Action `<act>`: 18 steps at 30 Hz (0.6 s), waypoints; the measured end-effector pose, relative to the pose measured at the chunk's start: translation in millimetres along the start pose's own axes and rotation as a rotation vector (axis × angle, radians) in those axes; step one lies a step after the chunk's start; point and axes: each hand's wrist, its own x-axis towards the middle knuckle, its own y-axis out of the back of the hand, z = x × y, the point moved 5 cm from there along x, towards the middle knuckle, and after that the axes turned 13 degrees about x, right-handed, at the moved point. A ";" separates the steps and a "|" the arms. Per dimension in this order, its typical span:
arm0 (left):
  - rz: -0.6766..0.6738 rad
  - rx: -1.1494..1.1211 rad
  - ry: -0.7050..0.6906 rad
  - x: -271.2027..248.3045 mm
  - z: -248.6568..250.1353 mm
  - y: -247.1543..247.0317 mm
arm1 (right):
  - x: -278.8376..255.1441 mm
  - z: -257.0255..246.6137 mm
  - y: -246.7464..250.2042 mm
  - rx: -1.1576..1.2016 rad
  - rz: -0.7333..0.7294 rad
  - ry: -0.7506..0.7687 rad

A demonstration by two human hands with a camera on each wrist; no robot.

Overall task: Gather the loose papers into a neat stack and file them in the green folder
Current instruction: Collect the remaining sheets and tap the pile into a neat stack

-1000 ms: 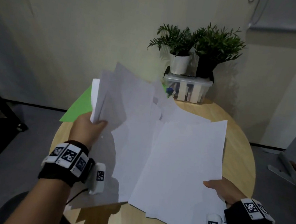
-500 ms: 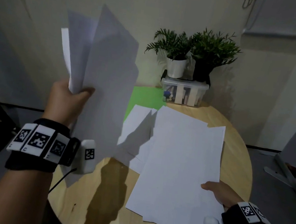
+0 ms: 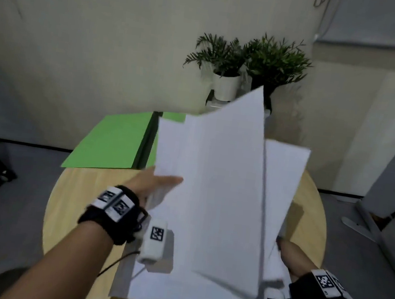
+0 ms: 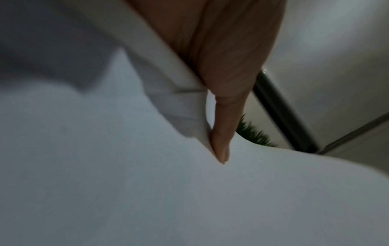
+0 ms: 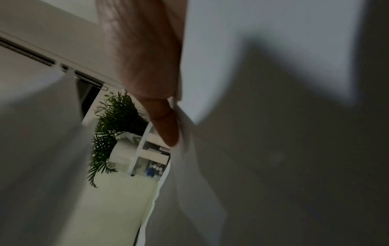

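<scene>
My left hand [image 3: 159, 182] pinches the left edge of a bundle of white papers [image 3: 213, 176], held tilted above the round wooden table [image 3: 78, 209]. In the left wrist view my thumb [image 4: 221, 146] presses on the top sheet [image 4: 147, 191]. My right hand [image 3: 288, 254] grips more white sheets [image 3: 286, 171] at their near right edge, just behind the bundle. Its thumb [image 5: 168, 129] lies on the paper [image 5: 273, 149] in the right wrist view. The green folder [image 3: 112, 143] lies open at the table's far left, partly hidden by the papers.
Two potted plants [image 3: 248, 60] stand on a clear plastic box [image 5: 151, 159] at the table's far edge, against the wall. A dark strip divides the folder's two halves. Bare tabletop shows left of my left forearm and at the right rim [image 3: 313, 214].
My left hand has swung its raised bundle down and to the right, over the sheets under my right hand. The green folder at the far left now shows.
</scene>
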 end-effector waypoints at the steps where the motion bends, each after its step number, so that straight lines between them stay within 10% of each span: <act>1: -0.002 0.114 0.050 7.1 -17.2 -5.6 | 0.5 -0.8 -0.5 0.111 0.014 0.003; 6: -0.009 0.346 0.230 53.8 -88.6 -15.6 | 3.7 -1.6 -1.1 0.329 0.039 0.038; 15: -0.221 0.363 0.099 67.8 -70.5 -70.9 | 0.1 5.1 -17.2 0.094 -0.191 -0.110; 18: -0.040 0.531 0.045 77.4 -56.1 -55.6 | 8.2 12.1 -11.2 0.021 -0.189 -0.181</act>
